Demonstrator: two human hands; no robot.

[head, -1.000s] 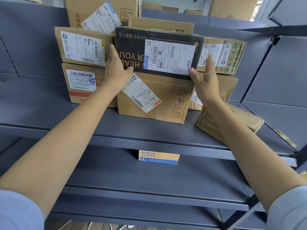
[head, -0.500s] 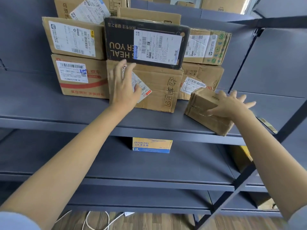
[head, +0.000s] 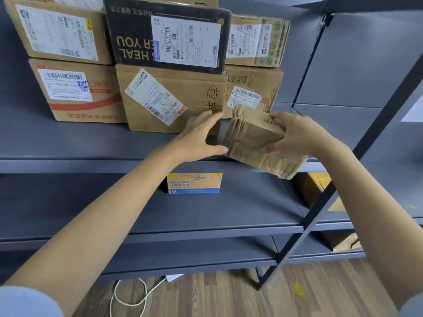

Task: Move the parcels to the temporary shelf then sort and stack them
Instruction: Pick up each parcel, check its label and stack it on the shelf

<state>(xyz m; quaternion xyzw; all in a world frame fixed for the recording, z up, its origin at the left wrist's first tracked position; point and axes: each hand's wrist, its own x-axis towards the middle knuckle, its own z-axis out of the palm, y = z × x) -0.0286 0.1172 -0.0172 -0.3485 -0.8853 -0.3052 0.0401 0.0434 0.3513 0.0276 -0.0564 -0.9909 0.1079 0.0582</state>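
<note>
While your right hand [head: 297, 136] clamps the small parcel [head: 254, 143] at its right end, with fingers on top and the thumb below, the left hand [head: 199, 138] is spread flat and only touches its left edge with the thumb. This parcel sits tilted at the front lip of the shelf [head: 68, 143], and one corner already hangs over the edge. If your grip slips on the wrinkled paper, I think it may fall to the lower shelf or to the floor. Your left fingers are also very near the middle box [head: 174, 99]. A push there could shake the black box [head: 169, 33] that lies on top.

I count seven parcels on this shelf: three in the lower row, three above them, and the small one in your hands. More boxes stand higher, but they are cut off. One yellow box [head: 194, 183] stands on the shelf below, and at least two more parcels show at the right, partly hidden.
</note>
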